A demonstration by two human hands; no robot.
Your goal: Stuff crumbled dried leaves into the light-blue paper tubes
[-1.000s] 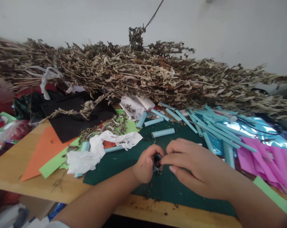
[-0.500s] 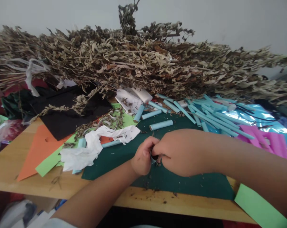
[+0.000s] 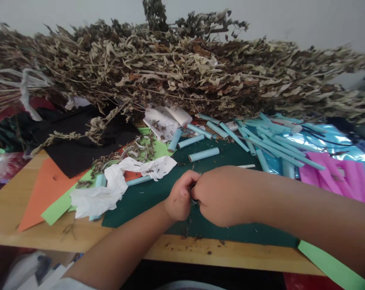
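Note:
Above the dark green sheet (image 3: 140, 207), my two hands meet at a short paper tube (image 3: 194, 196), of which only the dark opening and part of the pale rim show. My left hand (image 3: 180, 198) is closed around this tube. The fingers of my right hand (image 3: 223, 197) are bunched at its opening; whatever they pinch is hidden. Just beyond my hands lies a light-blue paper roll (image 3: 204, 154). Dry leaf crumbs (image 3: 197, 237) are scattered below them, along the sheet's near edge.
A long heap of dried leafy stalks (image 3: 182, 76) spans the back. Several light-blue tubes (image 3: 279, 149) are piled at right beside pink paper (image 3: 333, 177). Crumpled white tissue (image 3: 100, 195), orange paper (image 3: 49, 193) and a black sheet (image 3: 79, 149) lie left on the wooden table (image 3: 7, 217).
My right fingers have moved slightly left, closer over the tube's opening, covering the leaf bits seen there before. A thin white stick now shows behind my right wrist. The view has shifted slightly.

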